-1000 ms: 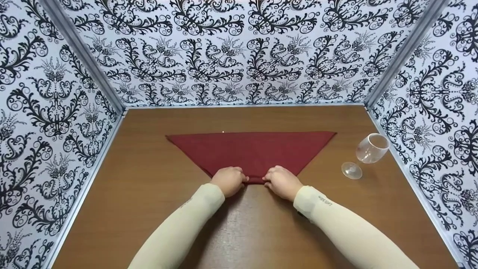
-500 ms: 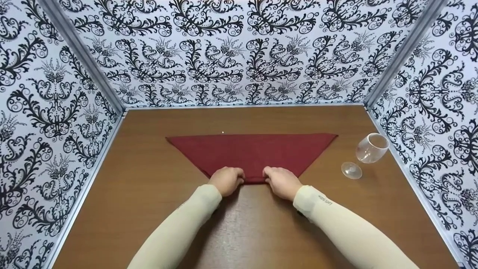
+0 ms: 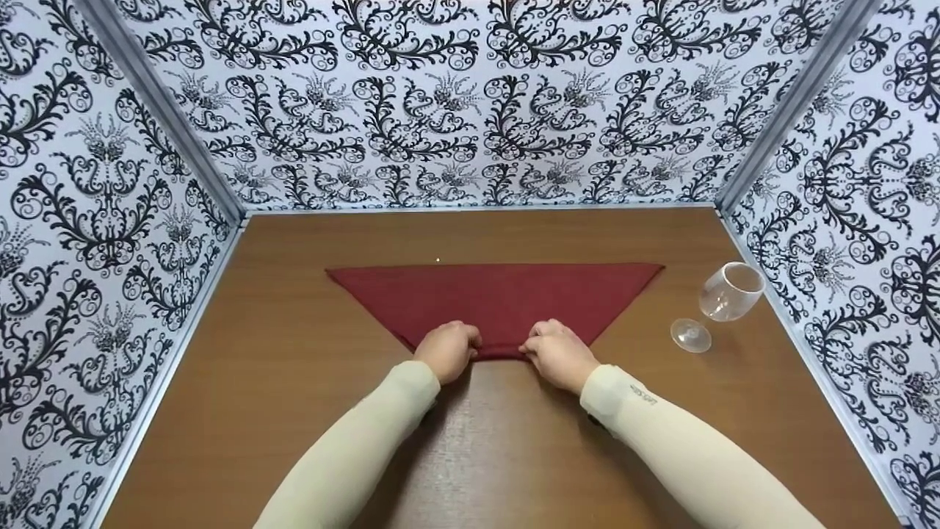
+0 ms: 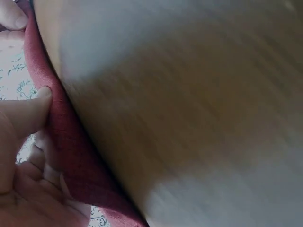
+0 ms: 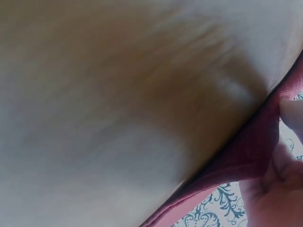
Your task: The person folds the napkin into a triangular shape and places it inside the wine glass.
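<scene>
A dark red cloth napkin (image 3: pixel 499 297) lies on the wooden table, its long straight edge at the far side and its sides narrowing toward the person. The near edge is turned over into a narrow roll. My left hand (image 3: pixel 446 351) pinches this rolled edge left of its middle; in the left wrist view the thumb (image 4: pixel 43 94) presses on the red fold (image 4: pixel 71 142). My right hand (image 3: pixel 562 355) pinches the same edge a little to the right, and the right wrist view shows its thumb (image 5: pixel 289 111) against the fold (image 5: pixel 251 146). Both hands' fingertips are partly hidden by the cloth.
A clear stemmed glass (image 3: pixel 732 292) stands on the table (image 3: pixel 294 411) to the right of the napkin. Patterned black-and-white panels (image 3: pixel 470 110) with grey corner posts enclose the back and both sides. Pale sleeves cover both forearms.
Both hands stay at the near edge and shift their fingers slightly along the roll. The napkin's far edge sits slightly closer to the person than one second ago. The glass has not moved.
</scene>
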{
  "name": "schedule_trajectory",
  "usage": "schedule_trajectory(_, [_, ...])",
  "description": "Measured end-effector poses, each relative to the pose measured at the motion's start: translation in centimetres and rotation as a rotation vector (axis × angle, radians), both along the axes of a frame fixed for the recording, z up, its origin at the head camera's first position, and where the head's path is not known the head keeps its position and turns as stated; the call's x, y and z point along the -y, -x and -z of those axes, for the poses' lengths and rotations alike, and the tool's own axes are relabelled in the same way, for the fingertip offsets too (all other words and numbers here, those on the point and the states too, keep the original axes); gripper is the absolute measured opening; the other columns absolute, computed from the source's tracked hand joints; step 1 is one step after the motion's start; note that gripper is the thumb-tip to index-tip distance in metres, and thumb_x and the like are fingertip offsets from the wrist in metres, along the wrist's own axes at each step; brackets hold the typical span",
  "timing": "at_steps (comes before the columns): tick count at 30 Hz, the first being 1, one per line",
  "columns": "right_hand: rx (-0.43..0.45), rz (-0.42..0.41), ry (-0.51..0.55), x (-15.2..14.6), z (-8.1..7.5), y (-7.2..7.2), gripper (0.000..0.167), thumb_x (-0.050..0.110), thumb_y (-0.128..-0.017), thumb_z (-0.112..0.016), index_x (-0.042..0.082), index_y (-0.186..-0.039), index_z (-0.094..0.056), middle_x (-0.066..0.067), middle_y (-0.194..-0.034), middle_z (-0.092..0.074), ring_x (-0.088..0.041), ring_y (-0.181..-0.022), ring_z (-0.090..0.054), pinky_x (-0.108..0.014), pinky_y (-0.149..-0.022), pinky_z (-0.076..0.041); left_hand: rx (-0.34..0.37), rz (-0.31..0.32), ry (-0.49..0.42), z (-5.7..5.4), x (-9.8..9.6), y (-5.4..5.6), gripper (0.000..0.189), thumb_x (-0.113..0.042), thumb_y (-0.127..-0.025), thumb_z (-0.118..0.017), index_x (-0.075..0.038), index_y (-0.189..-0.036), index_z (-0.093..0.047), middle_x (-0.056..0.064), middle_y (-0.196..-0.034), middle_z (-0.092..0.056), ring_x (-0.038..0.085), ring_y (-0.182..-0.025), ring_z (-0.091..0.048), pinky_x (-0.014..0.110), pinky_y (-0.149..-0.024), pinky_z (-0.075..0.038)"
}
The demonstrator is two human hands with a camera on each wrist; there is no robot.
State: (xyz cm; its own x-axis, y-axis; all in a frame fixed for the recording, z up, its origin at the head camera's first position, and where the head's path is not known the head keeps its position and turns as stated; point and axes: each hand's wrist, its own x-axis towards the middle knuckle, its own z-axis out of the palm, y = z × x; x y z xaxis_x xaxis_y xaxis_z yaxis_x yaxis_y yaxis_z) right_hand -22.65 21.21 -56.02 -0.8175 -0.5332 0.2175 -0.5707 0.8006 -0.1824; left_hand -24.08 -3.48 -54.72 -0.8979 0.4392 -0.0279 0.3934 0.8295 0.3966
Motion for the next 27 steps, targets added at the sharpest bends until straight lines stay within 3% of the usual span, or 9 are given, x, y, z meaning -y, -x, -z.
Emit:
schedule_trajectory(3, [-0.028,-0.016,0.007,-0.2,-0.1,-0.1,0.009,0.019,-0.093,-0.080,0.013,-0.086,-0.083,-0.003,-0.089,-0.060,-0.026,-0.087,-0.054,-0.042,-0.079,-0.047,-0.072,0.056,0.055,0.1,0.2,0.0,0.011,-0.016,-0.099,-0.073,-0.020,-0.105,-0.082,0.000,-0.102,-0.074,0.022,-0.101,-0.072,0.039,-0.090,-0.059])
schedule_trajectory(5, [-0.020,-0.025,0.002,-0.5,-0.1,-0.1,0.008,0.021,-0.090,-0.084,0.014,-0.093,-0.085,-0.003,-0.091,-0.058,-0.025,-0.090,-0.050,-0.043,-0.081,-0.045,-0.130,0.100,0.103,0.2,0.4,0.0,0.013,-0.017,-0.099,-0.073,-0.022,-0.104,-0.084,0.000,-0.098,-0.073,0.023,-0.096,-0.072,0.039,-0.087,-0.060])
schedule_trajectory(7, [0.008,-0.031,-0.010,-0.8,-0.1,-0.2,0.019,0.024,-0.087,-0.086,0.016,-0.105,-0.086,-0.003,-0.095,-0.058,-0.025,-0.092,-0.049,-0.044,-0.084,-0.044,-0.164,0.134,0.132,0.2,0.7,0.0,0.014,-0.019,-0.099,-0.074,-0.023,-0.105,-0.085,0.000,-0.095,-0.072,0.024,-0.093,-0.072,0.039,-0.086,-0.060])
schedule_trajectory(10, [0.064,-0.033,-0.028,-1.3,-0.1,-0.4,0.038,0.029,-0.088,-0.086,0.016,-0.123,-0.081,-0.005,-0.100,-0.061,-0.026,-0.096,-0.050,-0.044,-0.087,-0.045,-0.146,0.158,0.138,0.3,1.2,0.2,0.016,-0.025,-0.096,-0.078,-0.025,-0.110,-0.085,-0.001,-0.094,-0.070,0.025,-0.091,-0.069,0.040,-0.087,-0.059])
schedule_trajectory(14, [0.128,-0.028,-0.022,-1.7,-0.2,-0.4,0.048,0.034,-0.090,-0.084,0.013,-0.132,-0.075,-0.008,-0.106,-0.064,-0.028,-0.100,-0.051,-0.046,-0.091,-0.044,-0.094,0.172,0.136,0.5,1.7,0.3,0.033,-0.034,-0.091,-0.084,-0.028,-0.123,-0.081,-0.001,-0.098,-0.069,0.024,-0.092,-0.066,0.040,-0.089,-0.057])
schedule_trajectory(19, [0.147,-0.023,0.012,-1.7,-0.1,-0.3,0.047,0.034,-0.089,-0.084,0.013,-0.131,-0.075,-0.008,-0.107,-0.064,-0.028,-0.099,-0.051,-0.046,-0.092,-0.043,-0.085,0.190,0.129,0.6,2.0,0.6,0.041,-0.036,-0.090,-0.084,-0.028,-0.130,-0.076,0.001,-0.103,-0.071,0.024,-0.094,-0.066,0.039,-0.090,-0.056])
schedule_trajectory(27, [0.109,-0.016,0.035,-1.3,0.1,0.3,0.036,0.031,-0.088,-0.085,0.015,-0.121,-0.081,-0.004,-0.101,-0.064,-0.025,-0.097,-0.051,-0.043,-0.090,-0.044,-0.127,0.187,0.117,0.5,1.6,0.8,0.028,-0.031,-0.091,-0.084,-0.025,-0.118,-0.083,-0.001,-0.102,-0.074,0.022,-0.097,-0.068,0.039,-0.093,-0.057])
